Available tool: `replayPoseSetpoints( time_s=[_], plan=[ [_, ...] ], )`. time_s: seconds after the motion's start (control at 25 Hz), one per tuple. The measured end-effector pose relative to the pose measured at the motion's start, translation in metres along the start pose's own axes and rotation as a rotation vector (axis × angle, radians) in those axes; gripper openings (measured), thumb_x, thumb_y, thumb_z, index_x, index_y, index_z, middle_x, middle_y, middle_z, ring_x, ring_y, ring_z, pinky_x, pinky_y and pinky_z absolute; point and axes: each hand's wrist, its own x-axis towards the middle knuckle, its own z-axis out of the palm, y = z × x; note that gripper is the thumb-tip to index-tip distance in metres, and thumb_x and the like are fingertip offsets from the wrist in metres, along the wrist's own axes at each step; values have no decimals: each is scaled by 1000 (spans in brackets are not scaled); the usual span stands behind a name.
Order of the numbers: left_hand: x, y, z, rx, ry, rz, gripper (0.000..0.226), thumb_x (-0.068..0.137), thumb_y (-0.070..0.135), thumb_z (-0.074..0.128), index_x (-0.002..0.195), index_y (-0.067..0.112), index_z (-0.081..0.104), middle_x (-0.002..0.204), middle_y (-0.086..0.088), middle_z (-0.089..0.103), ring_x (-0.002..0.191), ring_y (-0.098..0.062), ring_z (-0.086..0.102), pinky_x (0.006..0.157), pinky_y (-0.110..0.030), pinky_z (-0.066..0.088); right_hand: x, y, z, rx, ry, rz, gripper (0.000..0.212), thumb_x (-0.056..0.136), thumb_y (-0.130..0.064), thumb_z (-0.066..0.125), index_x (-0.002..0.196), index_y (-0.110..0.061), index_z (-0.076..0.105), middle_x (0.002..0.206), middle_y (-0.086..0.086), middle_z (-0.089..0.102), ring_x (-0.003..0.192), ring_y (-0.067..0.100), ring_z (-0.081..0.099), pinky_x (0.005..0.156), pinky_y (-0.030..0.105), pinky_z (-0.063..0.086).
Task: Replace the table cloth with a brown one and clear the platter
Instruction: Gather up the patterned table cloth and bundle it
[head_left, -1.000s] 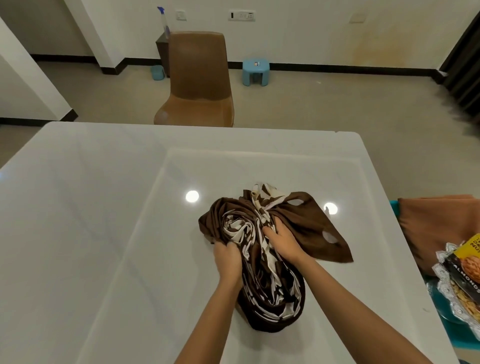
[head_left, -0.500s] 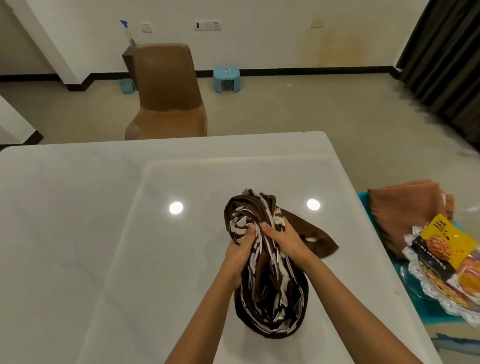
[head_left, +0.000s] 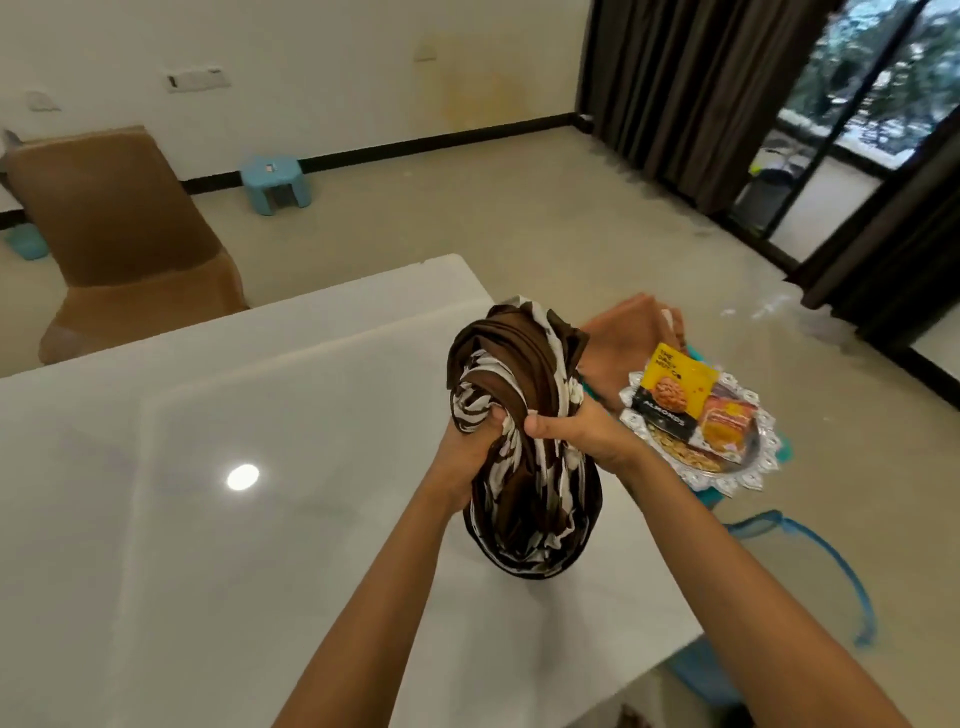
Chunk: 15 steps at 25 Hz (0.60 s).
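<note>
A bunched dark brown and white patterned table cloth (head_left: 524, 374) is lifted above the right part of the white table (head_left: 218, 519). My left hand (head_left: 467, 452) and my right hand (head_left: 576, 431) both grip it at its middle. Beyond the table's right edge a folded plain brown cloth (head_left: 631, 332) lies on a teal seat. Next to it stands a silver platter (head_left: 737, 478) holding a yellow almond packet (head_left: 670, 387) and an orange snack packet (head_left: 724, 423).
A brown chair (head_left: 119, 234) stands at the table's far side. A small blue stool (head_left: 272, 179) sits by the wall. Dark curtains (head_left: 691, 88) and a glass door are at the right. A teal chair frame (head_left: 810, 540) shows beside the table.
Both hands gathered the patterned cloth into a tight bundle and lifted it off the table toward the right. My view swung right, bringing the platter and brown cloth into view.
</note>
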Motion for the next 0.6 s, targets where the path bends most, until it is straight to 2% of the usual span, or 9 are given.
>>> replayPoseSetpoints(
  time_s=[0.08,0.16,0.2,0.24,0.36,0.48,0.52,0.6],
  plan=[
    [16,-2,47,75,-54,9,72,69,45,77,127,9,56,120,-12,66,113,-28,61,95,-43,51,-34,6,-47,-35,112,-2,58,63,-8,85,111,-31,59,103,-12,72,101,5,66,85,27,54],
    [32,-7,97,141,-115,14,78,61,41,82,127,9,55,117,-10,67,110,-25,63,95,-43,51,-69,12,-96,-97,207,28,57,62,-14,87,110,-32,62,103,-7,73,100,11,68,86,48,55],
    [38,-11,121,162,-158,17,83,58,39,84,128,8,53,117,-11,66,109,-24,64,94,-42,52,-86,13,-119,-119,250,44,58,61,-17,88,111,-31,62,104,-5,73,100,14,68,86,54,53],
    [45,-17,150,180,-206,2,85,54,36,86,127,6,53,116,-12,67,108,-24,64,93,-39,53,-107,15,-144,-125,295,57,56,62,-14,88,111,-28,62,102,-4,73,99,14,68,86,50,54],
    [60,-42,235,221,-347,-89,79,51,28,88,120,6,58,111,-10,69,104,-24,66,90,-37,54,-167,27,-211,-86,398,110,52,68,7,79,108,-22,62,94,-5,74,91,8,69,78,21,53],
    [69,-82,312,282,-423,-187,47,63,11,87,101,20,61,102,1,69,98,-18,65,90,-35,52,-216,65,-273,-59,465,183,57,68,10,77,114,-20,59,105,-4,71,96,7,68,78,18,52],
    [73,-97,330,287,-439,-208,43,65,8,86,96,24,60,99,4,68,95,-14,65,89,-34,52,-226,78,-288,-56,471,201,58,69,10,77,114,-22,59,108,-4,69,97,5,67,80,18,52],
    [78,-129,361,295,-464,-267,47,64,8,87,100,22,60,101,5,68,96,-11,65,91,-34,52,-238,114,-319,-52,489,261,61,69,10,77,113,-26,57,110,-6,67,96,0,66,82,18,52]
  ],
)
